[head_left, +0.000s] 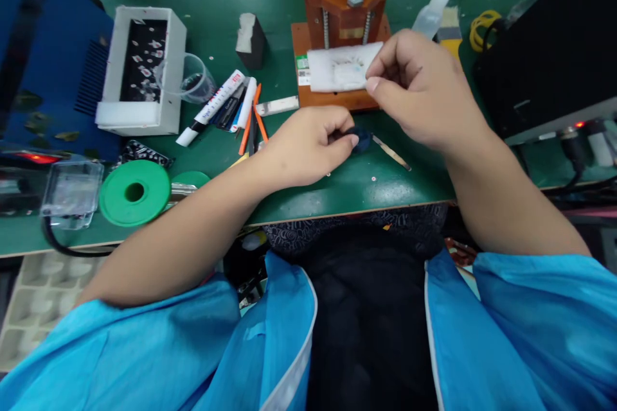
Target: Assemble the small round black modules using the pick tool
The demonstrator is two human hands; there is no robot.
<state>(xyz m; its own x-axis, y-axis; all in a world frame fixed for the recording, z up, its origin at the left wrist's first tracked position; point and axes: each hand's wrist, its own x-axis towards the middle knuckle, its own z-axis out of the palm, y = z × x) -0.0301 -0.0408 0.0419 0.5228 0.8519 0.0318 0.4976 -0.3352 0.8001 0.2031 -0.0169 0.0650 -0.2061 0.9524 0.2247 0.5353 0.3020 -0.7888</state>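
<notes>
Head view: the white pad [332, 82] was seen crosswise on the press base [328, 100], right end nearest the right hand [420, 93], fingertips pinched, contents unclear; a dark object [362, 140] was gripped by the left hand [313, 146].

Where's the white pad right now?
In the head view, above and right of centre: the white pad lies on the orange press base, the right hand at its right end.

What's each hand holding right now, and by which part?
Left hand: a dark-blue round thing, pinched by its left edge. Right hand: fingertips at the right edge of the white pad; whether they grip anything cannot be told.
</notes>
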